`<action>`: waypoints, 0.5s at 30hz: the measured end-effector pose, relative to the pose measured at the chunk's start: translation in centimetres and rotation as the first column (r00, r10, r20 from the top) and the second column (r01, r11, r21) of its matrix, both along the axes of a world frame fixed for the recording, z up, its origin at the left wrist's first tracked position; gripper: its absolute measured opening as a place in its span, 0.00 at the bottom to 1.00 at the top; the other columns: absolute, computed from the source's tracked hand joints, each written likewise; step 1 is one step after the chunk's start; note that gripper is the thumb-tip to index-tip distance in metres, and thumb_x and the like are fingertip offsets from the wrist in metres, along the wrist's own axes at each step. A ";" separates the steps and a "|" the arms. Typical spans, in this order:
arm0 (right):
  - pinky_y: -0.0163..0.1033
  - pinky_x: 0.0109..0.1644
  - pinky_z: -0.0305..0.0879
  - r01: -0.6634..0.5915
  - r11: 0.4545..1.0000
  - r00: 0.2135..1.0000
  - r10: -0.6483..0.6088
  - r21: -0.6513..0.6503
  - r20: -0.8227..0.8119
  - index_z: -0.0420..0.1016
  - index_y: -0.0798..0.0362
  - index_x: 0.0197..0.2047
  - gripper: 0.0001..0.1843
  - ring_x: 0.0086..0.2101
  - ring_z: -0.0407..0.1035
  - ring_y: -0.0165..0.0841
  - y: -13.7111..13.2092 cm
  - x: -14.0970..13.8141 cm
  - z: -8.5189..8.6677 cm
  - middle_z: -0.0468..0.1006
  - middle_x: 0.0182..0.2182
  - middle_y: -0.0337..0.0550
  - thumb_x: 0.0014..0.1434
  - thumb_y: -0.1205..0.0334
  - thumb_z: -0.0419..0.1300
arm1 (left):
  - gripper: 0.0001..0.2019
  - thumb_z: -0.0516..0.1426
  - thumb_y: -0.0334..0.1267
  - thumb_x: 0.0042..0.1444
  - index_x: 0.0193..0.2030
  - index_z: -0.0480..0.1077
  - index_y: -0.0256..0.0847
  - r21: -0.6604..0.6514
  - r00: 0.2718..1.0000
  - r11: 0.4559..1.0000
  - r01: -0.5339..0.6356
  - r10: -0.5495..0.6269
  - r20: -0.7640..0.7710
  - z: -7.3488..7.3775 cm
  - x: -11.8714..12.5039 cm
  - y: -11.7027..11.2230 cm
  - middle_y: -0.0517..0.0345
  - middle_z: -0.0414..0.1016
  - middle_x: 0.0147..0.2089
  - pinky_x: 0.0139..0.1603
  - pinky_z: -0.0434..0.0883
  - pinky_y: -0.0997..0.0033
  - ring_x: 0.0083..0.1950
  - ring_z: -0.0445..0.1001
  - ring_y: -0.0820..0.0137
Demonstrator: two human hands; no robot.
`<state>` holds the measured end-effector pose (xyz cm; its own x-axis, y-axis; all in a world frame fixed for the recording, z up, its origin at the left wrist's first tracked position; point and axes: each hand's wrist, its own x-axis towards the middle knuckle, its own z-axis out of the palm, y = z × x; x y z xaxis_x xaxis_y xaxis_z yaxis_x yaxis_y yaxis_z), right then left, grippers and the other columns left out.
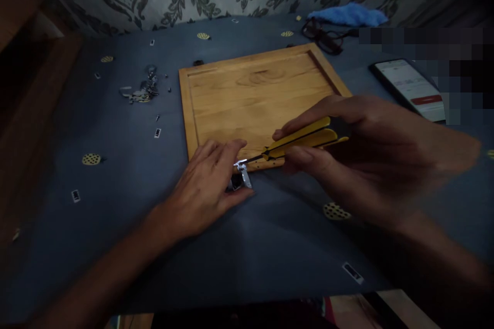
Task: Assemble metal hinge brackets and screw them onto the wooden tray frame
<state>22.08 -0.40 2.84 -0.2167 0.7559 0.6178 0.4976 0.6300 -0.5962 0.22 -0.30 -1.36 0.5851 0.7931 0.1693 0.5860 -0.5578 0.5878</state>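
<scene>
My left hand rests on the blue cloth at the near edge of a wooden board, fingers pinched round a small silver metal part. My right hand grips a screwdriver with a yellow and black handle. Its thin dark shaft points left and its tip meets the top of the metal part. Both hands meet just in front of the board's near edge.
A blue patterned cloth covers the table. A pile of small metal parts lies left of the board, with several tiny pieces scattered around. A lit phone, dark glasses and a blue fluffy cloth lie at the back right.
</scene>
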 end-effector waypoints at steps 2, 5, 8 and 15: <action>0.42 0.31 0.78 -0.046 0.998 0.999 0.045 -0.033 -0.019 0.82 0.38 0.42 0.06 0.27 0.78 0.33 0.2 0.2 0.4 0.86 0.36 0.32 0.63 0.61 0.70 | 0.30 0.68 0.38 0.61 0.66 0.62 0.40 0.002 1.000 1.000 0.000 0.000 0.000 0.1 0.1 0.0 0.52 0.75 0.53 0.57 0.75 0.56 0.55 0.73 0.58; 0.39 0.29 0.77 -0.115 0.993 0.992 0.113 -0.037 -0.049 0.83 0.38 0.45 0.11 0.29 0.81 0.33 0.7 0.6 0.6 0.87 0.38 0.31 0.60 0.63 0.72 | 0.30 0.69 0.38 0.60 0.65 0.63 0.40 -0.012 1.000 1.000 -0.009 0.008 -0.007 0.3 0.2 0.1 0.51 0.75 0.53 0.57 0.75 0.56 0.55 0.73 0.57; 0.37 0.29 0.78 -0.156 0.987 0.985 0.152 -0.048 -0.085 0.84 0.38 0.45 0.13 0.29 0.81 0.33 1.0 0.5 0.4 0.88 0.38 0.32 0.59 0.65 0.72 | 0.29 0.69 0.38 0.60 0.64 0.64 0.41 -0.029 1.000 1.000 -0.009 0.009 -0.007 0.4 0.2 0.2 0.52 0.75 0.53 0.57 0.76 0.55 0.56 0.73 0.57; 0.39 0.23 0.70 0.115 0.993 0.918 -0.111 -0.014 -0.382 0.87 0.43 0.42 0.04 0.24 0.74 0.31 -0.1 -0.9 -0.5 0.81 0.33 0.39 0.62 0.59 0.71 | 0.31 0.69 0.38 0.61 0.66 0.61 0.43 0.013 1.000 1.000 0.014 -0.014 0.002 -0.1 -0.3 0.2 0.52 0.76 0.55 0.58 0.75 0.54 0.57 0.74 0.57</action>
